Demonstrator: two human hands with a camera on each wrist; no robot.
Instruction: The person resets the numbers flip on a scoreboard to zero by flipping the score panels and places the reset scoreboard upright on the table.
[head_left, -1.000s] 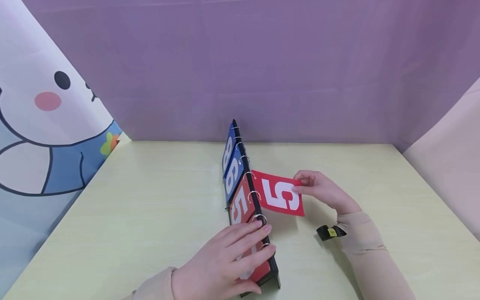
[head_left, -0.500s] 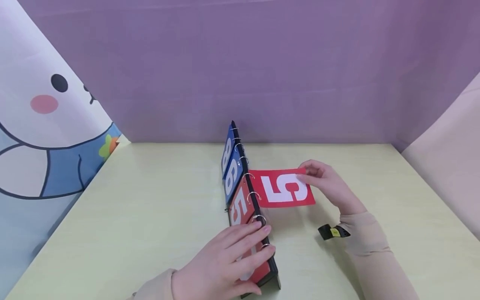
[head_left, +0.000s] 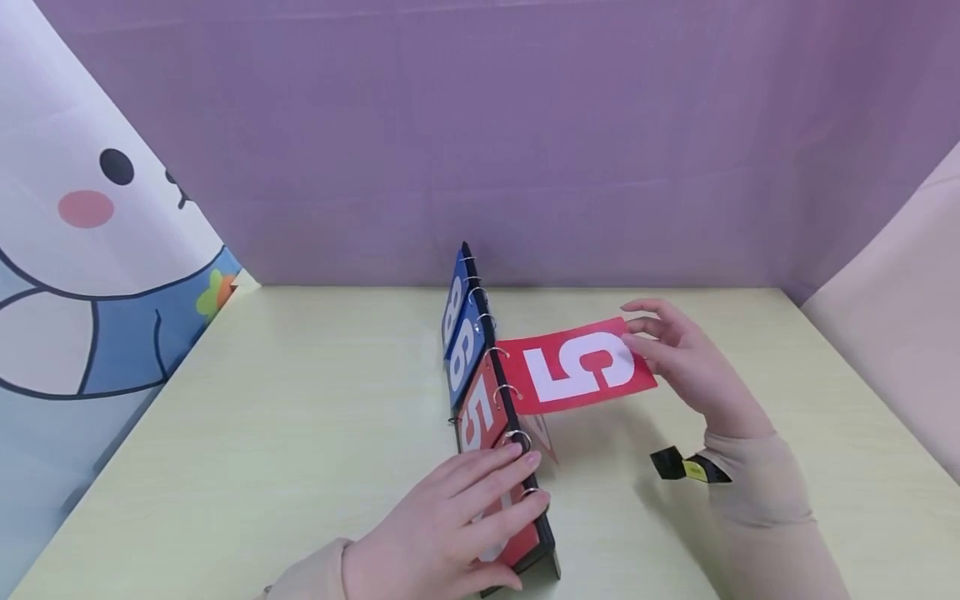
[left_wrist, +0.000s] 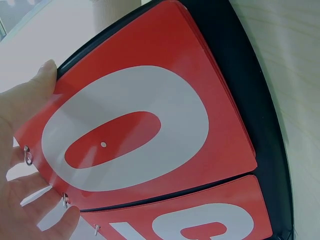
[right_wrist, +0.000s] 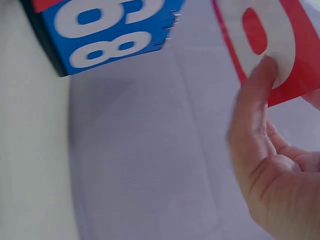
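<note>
A black flip scoreboard stands lengthwise, its number cards hung on metal rings. My left hand rests over its near end, fingers laid fairly straight across the top edge and the near red card. In the left wrist view that card shows a white 0, with my thumb beside its edge. To the right of the scoreboard, my right hand pinches the free end of a red number card marked 5, still on its rings. The right wrist view shows my thumb flat on the card's white figure.
Blue cards showing 8 and 9 hang toward the far end, with a red 5 card after them. Another card hangs behind the scoreboard. A purple cloth wall rises behind the pale tabletop.
My right hand has moved right and slightly away, drawing the red 5 card out flatter. A card hanging behind the scoreboard has come into sight. My left hand has stayed put.
</note>
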